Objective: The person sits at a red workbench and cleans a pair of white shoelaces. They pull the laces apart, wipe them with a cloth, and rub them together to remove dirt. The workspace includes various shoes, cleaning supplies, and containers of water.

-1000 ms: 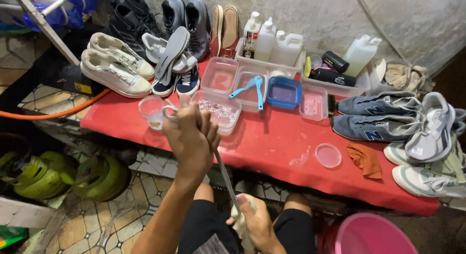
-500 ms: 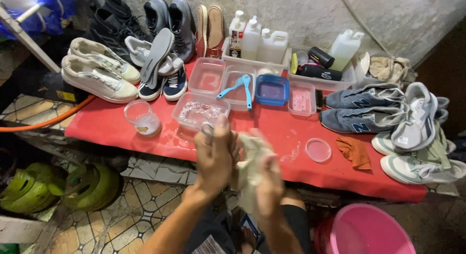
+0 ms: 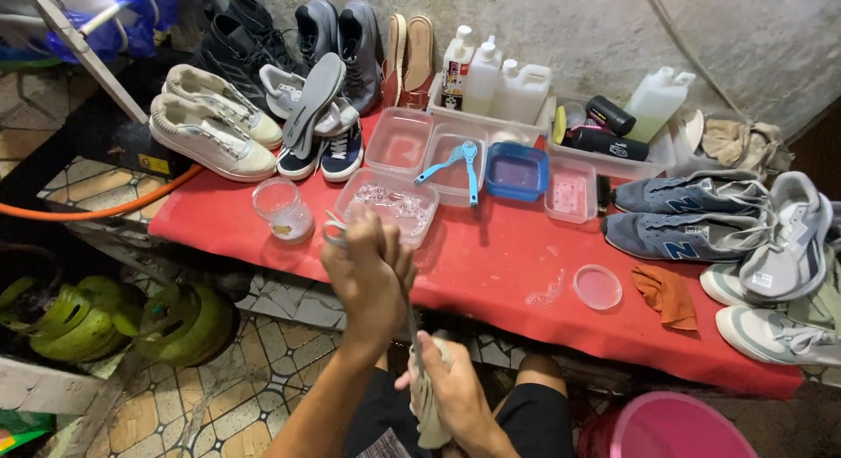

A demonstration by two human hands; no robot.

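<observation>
Fingers (image 3: 385, 248) of the left hand (image 3: 368, 278) are clamped tight on the top of a grey shoelace (image 3: 410, 322), pulled taut above the counter (image 3: 491, 274) edge. The right hand (image 3: 451, 397), down near the lap, has its fingers wrapped round a pale cloth (image 3: 429, 405) w/ the lace running through it. Risks, as I judge them: the lace looks wet, so it could slip out of the upper grip & flick drips. The left hand sits just in front of the clear plastic tub (image 3: 390, 204) & near the small glass cup (image 3: 282, 208); a jerk upward or forward could knock either over on the red cover. Cloth could also drop to the tiled floor (image 3: 263, 370).
</observation>
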